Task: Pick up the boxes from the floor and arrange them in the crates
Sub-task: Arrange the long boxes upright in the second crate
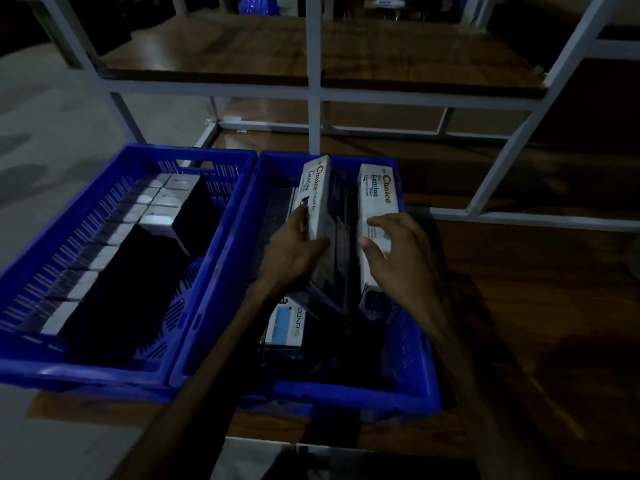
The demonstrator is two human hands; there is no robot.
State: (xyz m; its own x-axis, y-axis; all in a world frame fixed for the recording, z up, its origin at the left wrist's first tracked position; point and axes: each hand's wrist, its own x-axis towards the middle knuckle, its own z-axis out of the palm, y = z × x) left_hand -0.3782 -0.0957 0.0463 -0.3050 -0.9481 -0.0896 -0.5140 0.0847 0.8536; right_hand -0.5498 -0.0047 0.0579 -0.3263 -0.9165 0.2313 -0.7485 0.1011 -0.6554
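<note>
Boxes, head view: two long white "Choice" cartons stand on edge in the right blue crate (420,386), centre frame. Left hand (294,251) grips left carton (317,199), fingers wrapped round its near end. Right hand (398,251) rests on right carton (374,216), fingers spread, loose. Left blue crate (114,367) holds rows of small white boxes (166,202).

Dim, bluish light throughout, with deep shadow toward the edges. Pale grey concrete floor (45,109) on the left, meeting a brown wooden platform (540,306) that runs under and to the right. Behind, a white metal rack frame (313,98) with uprights and crossbars, carrying a wood-grain shelf board (214,53) above and a lower board (381,116) beneath it.
</note>
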